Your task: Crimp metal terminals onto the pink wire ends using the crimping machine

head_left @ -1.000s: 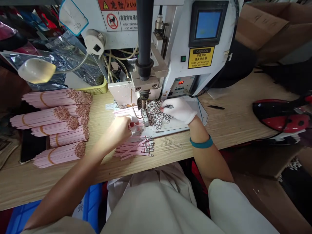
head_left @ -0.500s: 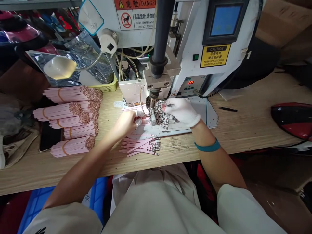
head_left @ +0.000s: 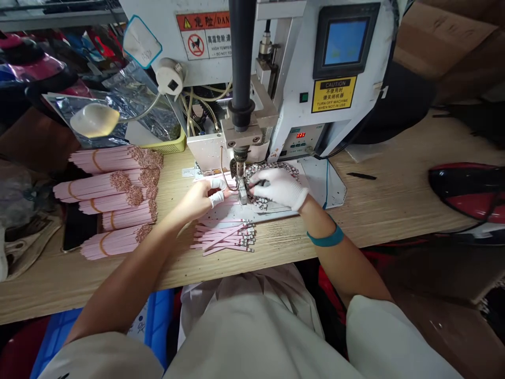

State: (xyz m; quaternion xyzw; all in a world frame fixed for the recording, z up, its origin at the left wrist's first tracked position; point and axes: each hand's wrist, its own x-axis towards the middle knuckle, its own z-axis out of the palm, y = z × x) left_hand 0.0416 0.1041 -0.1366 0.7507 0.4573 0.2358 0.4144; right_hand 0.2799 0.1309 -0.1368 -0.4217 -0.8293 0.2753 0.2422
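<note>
My left hand (head_left: 205, 195), with white finger covers on thumb and finger, is pinched at the left of a small metal block (head_left: 242, 196). Its fingertips close on the end of a pink flat cable (head_left: 232, 198). My right hand (head_left: 279, 187), in a white glove, has thumb and finger drawn together at the block's right side; what they hold is too small to make out. Beneath and around it lies a pile of small grey-white connectors (head_left: 292, 169). Directly above the block is the tip of the soldering head (head_left: 240, 153).
Finished-looking pink cables with connector ends (head_left: 223, 237) lie at the table's front. Rubber-banded bundles of pink cables (head_left: 106, 188) are stacked at left. The soldering machine (head_left: 292, 52) stands behind, with a high-temperature warning. A black pen-like stick (head_left: 362, 176) rests at right.
My right hand has moved left and slightly down from the connector pile to the metal block. My left hand stays at the block's left side. The view has shifted slightly.
</note>
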